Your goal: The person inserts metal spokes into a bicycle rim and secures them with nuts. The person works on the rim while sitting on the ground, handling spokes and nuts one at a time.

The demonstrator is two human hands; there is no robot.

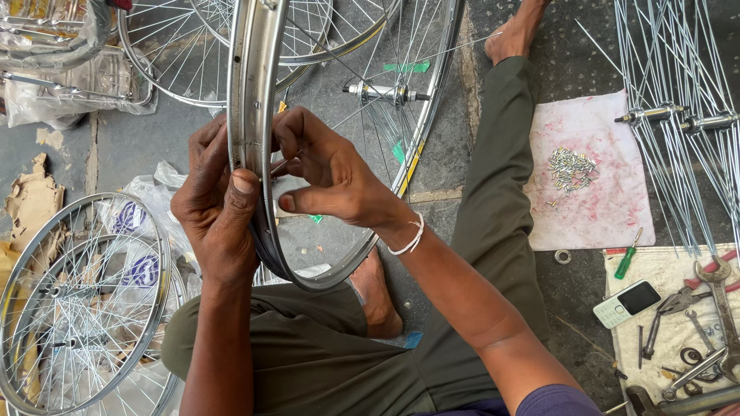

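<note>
Fingers (297,142) of the right hand (331,173) pinch at the shiny silver steel wheel rim (250,85), which runs upright between both palms; left hand (216,200) clamps it from the opposite side.

Glossy metal rim (250,115), probably matt cloth (593,208)

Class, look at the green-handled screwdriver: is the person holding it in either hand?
No. The green-handled screwdriver lies on the floor beside the pink cloth, while the left hand and right hand hold the wheel rim.
</note>
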